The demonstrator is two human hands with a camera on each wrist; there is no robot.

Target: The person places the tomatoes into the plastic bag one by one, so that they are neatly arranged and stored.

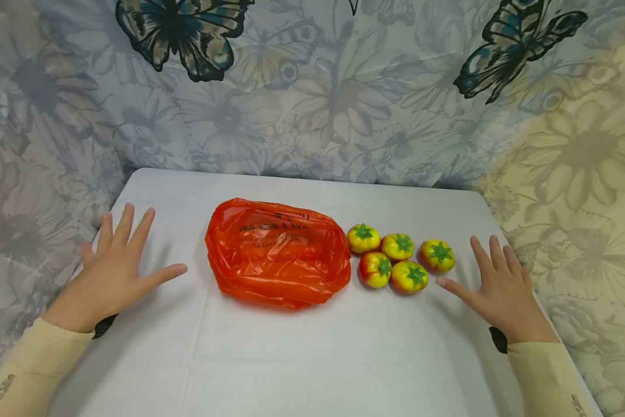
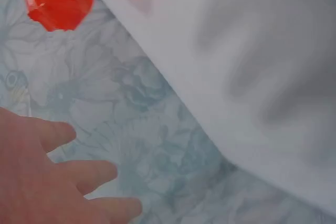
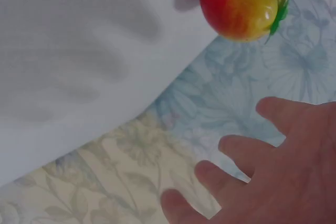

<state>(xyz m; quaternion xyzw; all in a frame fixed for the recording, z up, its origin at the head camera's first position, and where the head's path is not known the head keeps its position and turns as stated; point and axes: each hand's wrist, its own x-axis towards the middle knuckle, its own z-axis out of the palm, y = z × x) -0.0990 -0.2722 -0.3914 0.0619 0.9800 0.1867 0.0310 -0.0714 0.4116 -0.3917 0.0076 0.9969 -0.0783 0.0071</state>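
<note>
**Two empty hands flank a red bag and five fruits**

The left hand [image 1: 103,281] and right hand [image 1: 510,295] are well apart, palms down above the white table [image 1: 312,359], fingers straight and spread, holding nothing. The red plastic bag [image 1: 281,255] lies left of the table's middle, nearer the left hand; the red-and-yellow fruits [image 1: 408,277] sit to its right, the rightmost just beside the right thumb.

In my judgement, such thin film handles best pinched lightly at its rim, and the round fruits one at a time, fingers well round each, since a nudge could set them rolling.

Counted: two hands, two pale sleeves [image 1: 41,362], one bag, five fruits. Four of these cluster in two rows, two far and two near; the fifth is apart at right. On the far floral cloth [image 1: 338,98], two large dark butterflies [image 1: 510,43] stand out.
</note>
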